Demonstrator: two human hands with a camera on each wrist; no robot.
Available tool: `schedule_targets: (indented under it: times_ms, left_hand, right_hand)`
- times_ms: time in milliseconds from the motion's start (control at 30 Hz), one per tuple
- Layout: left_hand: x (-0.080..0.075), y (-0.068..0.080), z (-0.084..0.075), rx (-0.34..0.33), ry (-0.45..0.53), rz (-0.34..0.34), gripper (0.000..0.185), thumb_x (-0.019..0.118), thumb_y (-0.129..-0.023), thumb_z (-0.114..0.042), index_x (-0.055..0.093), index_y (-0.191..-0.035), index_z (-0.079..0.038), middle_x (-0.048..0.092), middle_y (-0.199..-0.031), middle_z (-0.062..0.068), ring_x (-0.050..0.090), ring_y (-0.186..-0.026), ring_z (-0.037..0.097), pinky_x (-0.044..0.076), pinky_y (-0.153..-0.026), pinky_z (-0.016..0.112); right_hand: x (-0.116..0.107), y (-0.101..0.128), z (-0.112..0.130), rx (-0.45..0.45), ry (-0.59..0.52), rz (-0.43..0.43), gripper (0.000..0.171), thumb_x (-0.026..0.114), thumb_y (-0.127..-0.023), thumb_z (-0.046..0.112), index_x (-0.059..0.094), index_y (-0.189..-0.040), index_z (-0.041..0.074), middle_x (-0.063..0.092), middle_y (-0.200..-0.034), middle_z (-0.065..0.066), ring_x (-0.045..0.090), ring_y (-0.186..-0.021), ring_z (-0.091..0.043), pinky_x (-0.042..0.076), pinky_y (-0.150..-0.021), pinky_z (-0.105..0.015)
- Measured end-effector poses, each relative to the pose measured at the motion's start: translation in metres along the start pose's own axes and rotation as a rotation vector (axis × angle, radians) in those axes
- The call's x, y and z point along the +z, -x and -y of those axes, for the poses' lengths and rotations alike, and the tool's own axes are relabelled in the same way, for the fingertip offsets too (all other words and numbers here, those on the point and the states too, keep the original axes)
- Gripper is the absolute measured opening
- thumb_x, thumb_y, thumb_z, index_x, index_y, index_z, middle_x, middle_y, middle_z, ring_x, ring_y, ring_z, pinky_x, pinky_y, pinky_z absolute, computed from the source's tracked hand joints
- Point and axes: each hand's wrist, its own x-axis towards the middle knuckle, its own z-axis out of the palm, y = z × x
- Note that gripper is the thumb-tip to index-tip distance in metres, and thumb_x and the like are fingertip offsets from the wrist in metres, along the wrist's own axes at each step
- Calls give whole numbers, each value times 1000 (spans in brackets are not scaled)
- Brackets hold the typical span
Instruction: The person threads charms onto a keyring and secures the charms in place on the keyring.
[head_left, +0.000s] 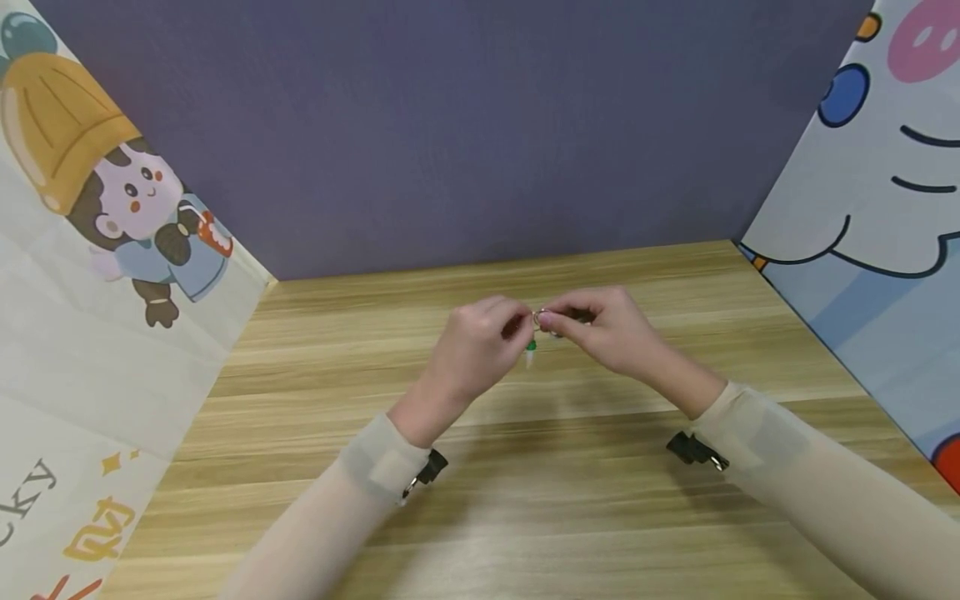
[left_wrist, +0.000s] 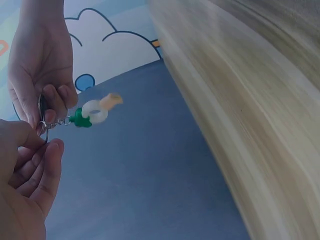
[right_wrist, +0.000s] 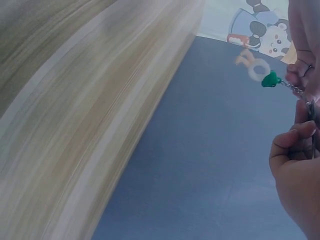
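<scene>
Above the table, both hands meet fingertip to fingertip around a small keychain. My left hand (head_left: 480, 343) pinches its thin metal split ring (left_wrist: 47, 135) between thumb and forefinger. My right hand (head_left: 611, 332) pinches the other side, its fingers curled round a flat metal piece (right_wrist: 312, 116), perhaps a key, mostly hidden by the fingers. From the ring a short chain (left_wrist: 59, 122) leads to a dangling charm (left_wrist: 94, 112) with a green top, a white loop and a peach-coloured end. In the head view, the charm's green part shows just below the left fingertips.
Under the hands lies a wood-grain table (head_left: 525, 517). A plain blue-purple panel (head_left: 480, 133) stands along its far edge. Printed cartoon panels (head_left: 67, 367) flank the left and right sides. Black clips (head_left: 697, 450) hang at both sleeve cuffs.
</scene>
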Motion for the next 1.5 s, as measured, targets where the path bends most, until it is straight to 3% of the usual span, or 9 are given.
schedule_targets:
  times_ms: [333, 500, 633, 867, 1000, 1233, 1500]
  left_hand:
    - [0, 0, -4, -186, 150, -23, 11, 70, -95, 0, 79, -90, 0, 79, -81, 10, 73, -67, 15, 60, -63, 18]
    - [-1, 0, -4, -227, 170, 0, 10, 70, -97, -2, 80, -92, 0, 79, -82, 9, 73, -69, 15, 60, -65, 19]
    - [0, 1, -2, -176, 101, 39, 8, 72, -97, -3, 79, -92, -2, 78, -83, 7, 72, -71, 14, 61, -66, 20]
    - [-2, 2, 0, 69, -185, 76, 11, 68, -99, -5, 79, -98, -6, 80, -94, 5, 77, -86, 18, 65, -78, 26]
    - [-4, 2, 0, 129, -223, 82, 13, 68, -98, -3, 78, -91, -6, 78, -90, 4, 75, -84, 18, 65, -76, 27]
    - [-2, 1, 1, 97, -121, 50, 11, 71, -94, 0, 79, -88, -5, 79, -85, 5, 74, -77, 16, 63, -72, 24]
    - [-1, 0, -1, 15, -5, -2, 11, 72, -92, 4, 79, -86, -3, 78, -81, 6, 72, -69, 14, 60, -66, 18]
  right_hand:
    - [3, 3, 4, -1, -16, -48, 13, 72, -103, 14, 84, -104, 8, 81, -91, -9, 68, -73, -4, 56, -62, -22]
    - [2, 3, 6, 10, -17, -43, 13, 72, -102, 14, 84, -104, 8, 80, -90, -9, 67, -72, -5, 55, -62, -22]
    - [0, 2, 4, 9, -1, -16, 12, 73, -102, 13, 83, -103, 7, 81, -92, -8, 71, -76, -7, 59, -66, -21]
    - [-5, -1, 4, -43, 63, 64, 11, 73, -101, 13, 84, -103, 9, 82, -93, -4, 73, -79, -14, 62, -71, -24]
    - [-7, -3, 5, -49, 86, 107, 9, 75, -100, 14, 84, -101, 11, 82, -92, -3, 73, -79, -15, 62, -71, -25]
    - [-7, -4, 4, -59, 70, 105, 11, 74, -101, 13, 84, -103, 8, 82, -93, -2, 76, -81, -20, 62, -71, -25]
    - [-6, -2, 4, -70, 61, 55, 12, 73, -102, 14, 84, -103, 11, 82, -93, -2, 73, -80, -11, 61, -71, -24]
